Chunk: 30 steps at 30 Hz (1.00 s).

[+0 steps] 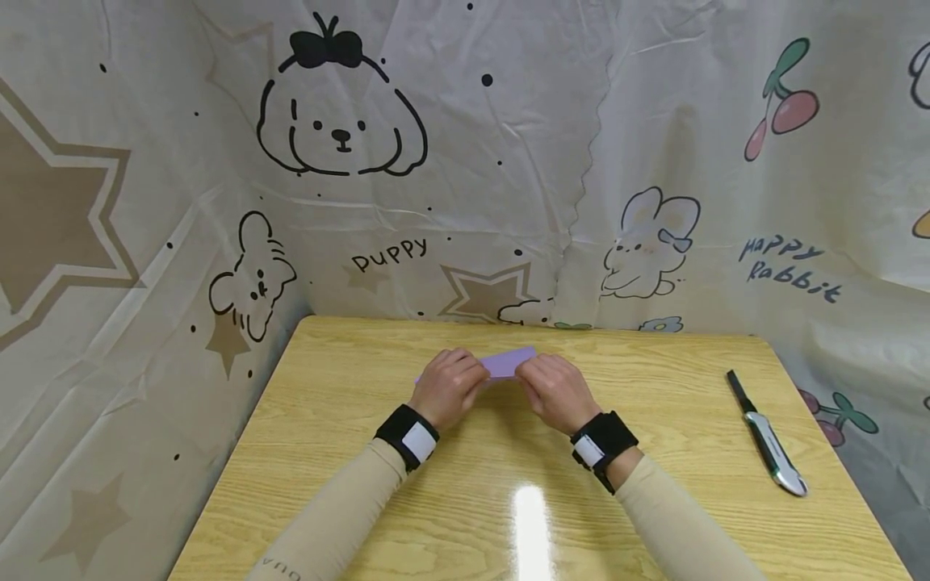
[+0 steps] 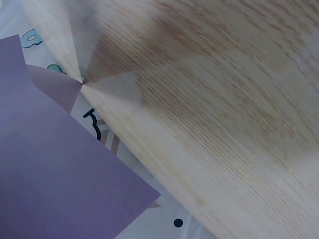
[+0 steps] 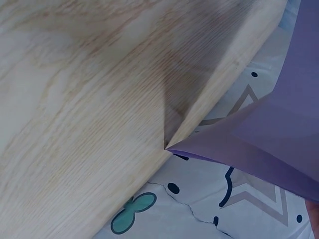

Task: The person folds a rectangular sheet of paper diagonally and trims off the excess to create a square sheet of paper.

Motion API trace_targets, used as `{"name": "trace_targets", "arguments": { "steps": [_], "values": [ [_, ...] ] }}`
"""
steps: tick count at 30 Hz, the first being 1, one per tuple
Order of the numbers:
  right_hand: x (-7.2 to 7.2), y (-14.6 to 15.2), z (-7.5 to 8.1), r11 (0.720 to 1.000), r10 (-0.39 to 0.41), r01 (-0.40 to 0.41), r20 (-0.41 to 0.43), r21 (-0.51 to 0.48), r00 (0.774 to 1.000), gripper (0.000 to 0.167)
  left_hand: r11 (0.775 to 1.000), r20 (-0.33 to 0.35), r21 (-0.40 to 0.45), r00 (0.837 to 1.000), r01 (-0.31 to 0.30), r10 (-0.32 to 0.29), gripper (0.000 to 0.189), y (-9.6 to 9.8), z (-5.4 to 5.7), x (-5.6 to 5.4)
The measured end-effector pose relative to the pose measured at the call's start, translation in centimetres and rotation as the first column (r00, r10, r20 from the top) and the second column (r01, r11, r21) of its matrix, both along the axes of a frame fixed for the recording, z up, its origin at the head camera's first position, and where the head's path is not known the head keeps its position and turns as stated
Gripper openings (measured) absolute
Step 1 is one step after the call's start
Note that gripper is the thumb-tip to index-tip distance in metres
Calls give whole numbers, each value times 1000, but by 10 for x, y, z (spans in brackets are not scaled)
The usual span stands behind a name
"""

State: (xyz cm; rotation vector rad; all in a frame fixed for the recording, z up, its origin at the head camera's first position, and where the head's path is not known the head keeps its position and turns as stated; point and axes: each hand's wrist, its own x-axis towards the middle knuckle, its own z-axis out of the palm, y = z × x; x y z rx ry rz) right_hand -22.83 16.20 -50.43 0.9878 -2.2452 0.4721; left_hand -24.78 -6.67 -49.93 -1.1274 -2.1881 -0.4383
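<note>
A sheet of purple paper [image 1: 508,362] is held between the two hands near the far edge of the table. At its left side, my left hand [image 1: 450,387] grips it with curled fingers. The right hand [image 1: 558,391] pinches the sheet's right end, thumb side toward the other hand. Seen from the left wrist, the folded paper [image 2: 65,159] shows a broad flat face and a pointed corner against the table. In the right wrist view the paper [image 3: 284,134] bends into layers that narrow to a point over the table's edge.
On the right side of the wooden table [image 1: 327,452] lies a utility knife [image 1: 773,452] with a dark blade end and a silver-and-black handle. A white cloth [image 1: 450,177] printed with cartoons hangs behind the table and on the left.
</note>
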Motion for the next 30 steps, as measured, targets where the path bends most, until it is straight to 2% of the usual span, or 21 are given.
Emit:
{"name": "trace_targets", "arguments": {
  "steps": [12, 21, 30],
  "values": [
    [0, 5, -4, 1000, -15, 15, 10, -15, 1000, 5, 1000, 21, 9, 1000, -14, 13, 13, -3, -2, 0],
    [0, 8, -1, 1000, -29, 29, 28, -10, 999, 7, 999, 59, -15, 998, -33, 34, 6, -4, 2, 1],
    [0, 13, -1, 999, -33, 34, 32, -10, 999, 7, 999, 57, -21, 998, -36, 37, 6, -5, 1, 0]
  ]
}}
